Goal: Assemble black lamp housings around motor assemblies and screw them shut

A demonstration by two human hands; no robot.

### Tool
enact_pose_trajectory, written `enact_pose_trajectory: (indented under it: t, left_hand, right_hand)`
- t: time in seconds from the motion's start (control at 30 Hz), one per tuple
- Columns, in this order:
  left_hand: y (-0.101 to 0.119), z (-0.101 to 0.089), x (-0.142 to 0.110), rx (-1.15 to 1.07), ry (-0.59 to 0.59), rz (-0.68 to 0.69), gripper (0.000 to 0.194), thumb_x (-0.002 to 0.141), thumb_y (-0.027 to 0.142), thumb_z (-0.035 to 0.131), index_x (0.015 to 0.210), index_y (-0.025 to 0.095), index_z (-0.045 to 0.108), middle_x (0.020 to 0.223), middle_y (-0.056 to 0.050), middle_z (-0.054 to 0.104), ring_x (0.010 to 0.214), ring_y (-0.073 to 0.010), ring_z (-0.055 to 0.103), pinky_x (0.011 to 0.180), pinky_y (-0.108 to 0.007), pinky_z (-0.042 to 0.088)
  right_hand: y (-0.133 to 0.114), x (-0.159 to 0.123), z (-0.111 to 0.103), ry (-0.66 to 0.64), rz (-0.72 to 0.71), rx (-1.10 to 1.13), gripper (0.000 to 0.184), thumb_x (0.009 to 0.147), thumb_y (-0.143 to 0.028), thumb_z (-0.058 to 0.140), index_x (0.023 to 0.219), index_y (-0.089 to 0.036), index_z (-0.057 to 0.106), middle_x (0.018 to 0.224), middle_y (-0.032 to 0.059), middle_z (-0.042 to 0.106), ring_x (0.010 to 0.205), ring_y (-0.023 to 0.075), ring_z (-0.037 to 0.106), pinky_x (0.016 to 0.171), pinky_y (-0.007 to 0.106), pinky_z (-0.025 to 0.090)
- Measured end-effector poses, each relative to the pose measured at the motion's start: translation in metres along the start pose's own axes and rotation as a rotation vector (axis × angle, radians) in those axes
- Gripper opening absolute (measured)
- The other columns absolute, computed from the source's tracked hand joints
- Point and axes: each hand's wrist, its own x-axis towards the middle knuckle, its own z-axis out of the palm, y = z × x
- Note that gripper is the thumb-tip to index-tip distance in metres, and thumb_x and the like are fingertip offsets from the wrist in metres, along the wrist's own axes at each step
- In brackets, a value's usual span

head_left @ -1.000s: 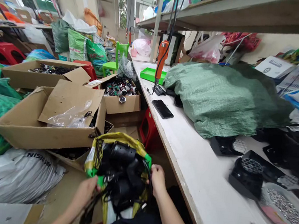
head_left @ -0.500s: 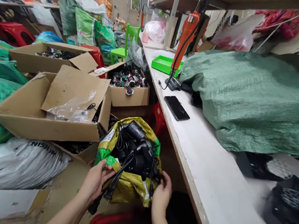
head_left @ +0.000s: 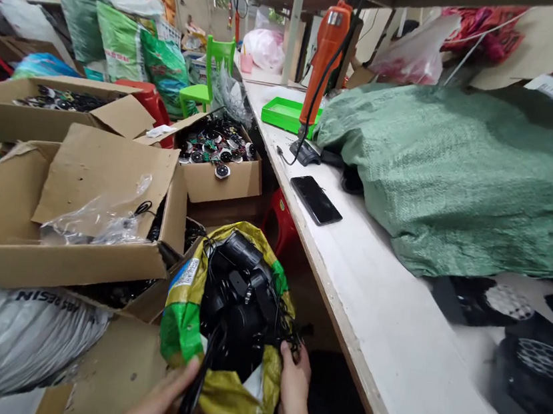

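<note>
A yellow and green woven sack (head_left: 185, 330) stands with its mouth wide, below the table's left edge. Black plastic devices (head_left: 245, 297) with bundled black cables (head_left: 202, 379) fill it. My left hand (head_left: 167, 395) is at the sack's near left side, beside the hanging cables. Motion smears it and its fingers are mostly hidden. My right hand (head_left: 294, 380) is closed at the sack's right rim, thumb on the near side and fingers curled round behind. Loose thin cables (head_left: 289, 326) lie right against its thumb and fingers.
Cardboard boxes (head_left: 97, 272) crowd the left, one with small speaker-like parts (head_left: 221, 143). On the white table (head_left: 370, 299) lie a phone (head_left: 315, 200), a green tray (head_left: 283, 112) and a large green woven sack (head_left: 451, 181). An orange electric screwdriver (head_left: 325, 58) hangs above it.
The sack first settled upright and its devices came into clearer view. Since half a second ago, my left hand has dropped lower along its near side; my right hand stays at the right rim.
</note>
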Motion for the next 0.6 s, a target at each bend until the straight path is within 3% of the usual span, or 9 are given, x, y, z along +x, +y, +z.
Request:
enact_pose_trajectory:
  t: [0.13, 0.2, 0.3, 0.33, 0.4, 0.47, 0.5, 0.53, 0.6]
  left_hand:
    - [0.017, -0.015, -0.004, 0.189, -0.186, -0.044, 0.029, 0.041, 0.023, 0.091, 0.046, 0.018, 0.063, 0.041, 0.004, 0.058, 0.038, -0.0114, 0.051, 0.035, -0.018, 0.038]
    - [0.037, -0.021, -0.005, 0.235, -0.249, -0.04, 0.029, 0.043, 0.026, 0.091, 0.062, 0.018, 0.071, 0.052, 0.001, 0.065, 0.042, -0.012, 0.054, 0.038, -0.018, 0.039]
    - [0.063, -0.014, -0.005, 0.273, -0.286, 0.075, 0.044, 0.063, 0.049, 0.077, 0.098, 0.023, 0.071, 0.077, -0.006, 0.073, 0.063, -0.0209, 0.068, 0.056, -0.027, 0.052]
    - [0.069, -0.008, -0.003, 0.329, -0.251, 0.161, 0.051, 0.069, 0.058, 0.066, 0.105, 0.023, 0.069, 0.082, -0.009, 0.073, 0.073, -0.0249, 0.07, 0.064, -0.032, 0.055]
    - [0.078, 0.006, 0.005, 0.579, -0.063, 0.376, 0.061, 0.074, 0.064, 0.051, 0.111, 0.018, 0.067, 0.072, -0.011, 0.072, 0.067, -0.0297, 0.07, 0.06, -0.039, 0.056]
    - [0.085, 0.016, 0.021, 0.748, 0.122, 0.525, 0.061, 0.074, 0.06, 0.053, 0.117, 0.018, 0.064, 0.054, -0.006, 0.067, 0.055, -0.0304, 0.067, 0.055, -0.04, 0.054]
    - [0.089, 0.019, 0.031, 0.791, 0.198, 0.592, 0.059, 0.075, 0.057, 0.053, 0.12, 0.02, 0.061, 0.056, -0.004, 0.067, 0.058, -0.0302, 0.067, 0.059, -0.041, 0.054]
    - [0.093, 0.02, 0.041, 0.812, 0.259, 0.653, 0.056, 0.078, 0.054, 0.052, 0.123, 0.022, 0.059, 0.066, -0.005, 0.07, 0.069, -0.0305, 0.069, 0.068, -0.041, 0.054]
    - [0.099, 0.019, 0.064, 0.873, 0.357, 0.773, 0.049, 0.082, 0.046, 0.049, 0.125, 0.024, 0.056, 0.104, -0.008, 0.07, 0.101, -0.0305, 0.063, 0.09, -0.042, 0.046]
  right_hand:
    - [-0.002, -0.013, 0.001, -0.029, -0.151, -0.096, 0.041, 0.079, -0.039, 0.065, 0.113, -0.015, 0.059, 0.119, 0.0098, 0.061, 0.115, 0.0255, 0.053, 0.103, 0.044, 0.037]
    - [-0.005, -0.019, 0.003, -0.055, -0.193, -0.13, 0.051, 0.074, -0.047, 0.066, 0.113, -0.014, 0.06, 0.119, 0.0124, 0.062, 0.116, 0.0281, 0.053, 0.104, 0.04, 0.037]
    - [-0.011, -0.029, 0.004, -0.086, -0.234, -0.185, 0.058, 0.069, -0.052, 0.066, 0.112, -0.013, 0.063, 0.118, 0.0154, 0.061, 0.115, 0.0312, 0.054, 0.101, 0.04, 0.04]
    - [-0.014, -0.032, 0.003, -0.097, -0.252, -0.203, 0.058, 0.068, -0.053, 0.067, 0.111, -0.014, 0.065, 0.118, 0.0157, 0.061, 0.116, 0.0317, 0.054, 0.101, 0.04, 0.039]
    - [-0.018, -0.037, -0.001, -0.124, -0.293, -0.232, 0.052, 0.066, -0.052, 0.068, 0.106, -0.018, 0.069, 0.126, 0.015, 0.055, 0.122, 0.0319, 0.049, 0.104, 0.04, 0.036]
    - [-0.022, -0.039, -0.004, -0.149, -0.317, -0.248, 0.043, 0.067, -0.052, 0.067, 0.099, -0.023, 0.072, 0.135, 0.0128, 0.048, 0.128, 0.0323, 0.042, 0.107, 0.041, 0.033]
    - [-0.023, -0.04, -0.006, -0.158, -0.316, -0.251, 0.04, 0.068, -0.052, 0.066, 0.095, -0.024, 0.074, 0.137, 0.0121, 0.046, 0.129, 0.0328, 0.041, 0.107, 0.042, 0.032]
    - [-0.024, -0.039, -0.007, -0.162, -0.308, -0.251, 0.038, 0.068, -0.053, 0.064, 0.091, -0.024, 0.074, 0.137, 0.0121, 0.047, 0.129, 0.0335, 0.04, 0.107, 0.044, 0.032]
    - [-0.023, -0.037, -0.01, -0.154, -0.282, -0.235, 0.039, 0.069, -0.055, 0.06, 0.084, -0.023, 0.075, 0.132, 0.0134, 0.051, 0.127, 0.0342, 0.042, 0.106, 0.045, 0.032]
